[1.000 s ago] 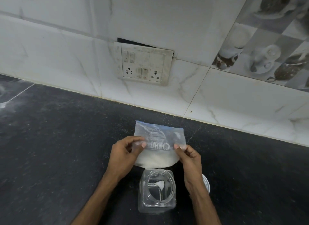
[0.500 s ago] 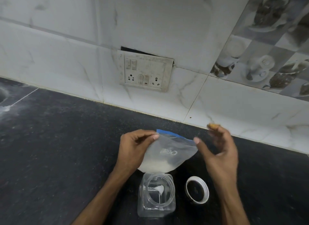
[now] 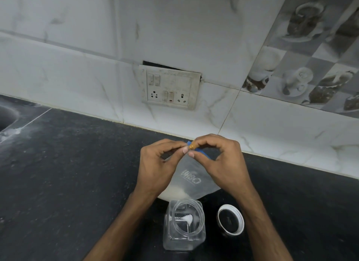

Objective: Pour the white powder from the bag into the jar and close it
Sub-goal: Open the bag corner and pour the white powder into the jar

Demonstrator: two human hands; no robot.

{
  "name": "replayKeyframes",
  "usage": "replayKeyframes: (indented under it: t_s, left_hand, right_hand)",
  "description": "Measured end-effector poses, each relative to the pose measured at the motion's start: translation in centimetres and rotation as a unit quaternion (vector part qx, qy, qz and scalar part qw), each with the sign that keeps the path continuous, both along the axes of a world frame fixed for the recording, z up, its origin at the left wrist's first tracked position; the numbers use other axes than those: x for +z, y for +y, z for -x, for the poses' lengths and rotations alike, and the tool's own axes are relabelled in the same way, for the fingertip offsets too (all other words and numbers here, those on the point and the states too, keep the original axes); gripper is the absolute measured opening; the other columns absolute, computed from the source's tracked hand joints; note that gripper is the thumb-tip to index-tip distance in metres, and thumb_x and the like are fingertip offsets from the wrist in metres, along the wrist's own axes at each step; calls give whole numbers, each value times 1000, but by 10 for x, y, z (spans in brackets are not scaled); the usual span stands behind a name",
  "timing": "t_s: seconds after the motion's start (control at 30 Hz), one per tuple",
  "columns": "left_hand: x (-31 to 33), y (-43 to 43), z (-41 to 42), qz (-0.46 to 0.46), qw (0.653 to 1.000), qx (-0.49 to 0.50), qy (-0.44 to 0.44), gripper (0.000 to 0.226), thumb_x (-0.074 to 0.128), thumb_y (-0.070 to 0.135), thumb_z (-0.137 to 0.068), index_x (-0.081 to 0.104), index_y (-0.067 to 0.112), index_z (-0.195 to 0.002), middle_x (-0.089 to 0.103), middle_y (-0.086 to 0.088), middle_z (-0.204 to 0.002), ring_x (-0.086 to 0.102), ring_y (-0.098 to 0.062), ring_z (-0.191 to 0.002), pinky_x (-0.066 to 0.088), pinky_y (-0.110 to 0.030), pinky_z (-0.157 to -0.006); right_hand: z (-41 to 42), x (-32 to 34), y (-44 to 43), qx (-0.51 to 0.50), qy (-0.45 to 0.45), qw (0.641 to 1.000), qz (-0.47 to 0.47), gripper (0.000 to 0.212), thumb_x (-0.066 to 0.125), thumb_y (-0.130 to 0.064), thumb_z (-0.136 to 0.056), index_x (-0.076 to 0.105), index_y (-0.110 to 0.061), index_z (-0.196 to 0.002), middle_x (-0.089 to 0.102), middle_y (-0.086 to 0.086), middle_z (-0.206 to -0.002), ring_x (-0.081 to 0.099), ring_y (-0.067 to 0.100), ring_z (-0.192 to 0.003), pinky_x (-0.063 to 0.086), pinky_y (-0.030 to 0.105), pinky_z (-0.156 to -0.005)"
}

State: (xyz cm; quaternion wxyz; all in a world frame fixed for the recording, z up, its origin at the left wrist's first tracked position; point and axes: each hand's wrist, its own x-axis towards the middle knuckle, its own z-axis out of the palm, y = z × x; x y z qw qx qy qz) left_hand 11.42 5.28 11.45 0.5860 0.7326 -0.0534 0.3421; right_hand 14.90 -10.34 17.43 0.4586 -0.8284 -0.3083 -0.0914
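A clear plastic bag (image 3: pixel 191 180) with a blue zip strip holds white powder in its lower part. It hangs above the dark counter, just behind an open clear jar (image 3: pixel 183 226). My left hand (image 3: pixel 157 167) and my right hand (image 3: pixel 219 163) both pinch the bag's top edge, fingertips almost touching at the blue strip. The jar stands upright with a small trace of white powder at its bottom. Its white-rimmed lid (image 3: pixel 230 220) lies on the counter to the jar's right.
The black stone counter (image 3: pixel 68 173) runs to a white tiled wall with a switch and socket plate (image 3: pixel 170 88). A sink edge (image 3: pixel 7 115) shows at far left, with white residue beside it.
My right hand came back from the right and now pinches the bag's top next to my left hand. The bag stands more upright than before.
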Motion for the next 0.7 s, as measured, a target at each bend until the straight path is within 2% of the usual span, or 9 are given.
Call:
replayKeyframes:
  t_s: [0.13, 0.2, 0.4, 0.6, 0.7]
  left_hand:
    - [2, 0, 1, 5, 1000, 1, -5, 12, 75, 13, -84, 79, 17, -95, 77, 7, -87, 72, -12, -81, 57, -25, -74]
    - [4, -1, 1, 6, 1000, -3, -7, 13, 75, 12, -84, 79, 18, -95, 77, 7, -88, 72, -12, -82, 58, -25, -75]
    - [5, -3, 0, 16, 1000, -5, -5, 17, 76, 12, -83, 78, 23, -96, 76, 10, -85, 71, -10, -79, 55, -20, -73]
    - [5, -2, 0, -4, 1000, -1, -3, 21, 77, 12, -84, 76, 29, -97, 74, 11, -84, 69, -12, -75, 55, -23, -70]
    - [4, -2, 0, -4, 1000, 0, -3, 21, 77, 13, -83, 76, 30, -96, 75, 11, -84, 69, -12, -76, 55, -22, -70]
  right_hand:
    - [3, -1, 4, -10, -7, 1000, -16, 24, 83, -14, -77, 73, -29, -92, 73, -12, -93, 67, 5, -88, 50, 11, -79]
    - [3, -2, 3, -25, -6, 1000, -18, 24, 83, -14, -77, 72, -27, -94, 72, -11, -95, 67, 7, -86, 51, 12, -79]
    - [4, -6, 1, -36, -29, 998, -44, 16, 82, -6, -77, 74, -19, -82, 73, -8, -82, 69, 9, -80, 53, 16, -77]
    - [4, -8, 0, -57, 0, 997, -47, 25, 83, -8, -75, 70, -27, -86, 71, -17, -85, 68, 2, -78, 50, 7, -73]
    - [3, -12, 0, -61, -15, 997, -47, 23, 82, -5, -75, 71, -24, -80, 70, -18, -80, 68, 2, -77, 50, 8, -73]
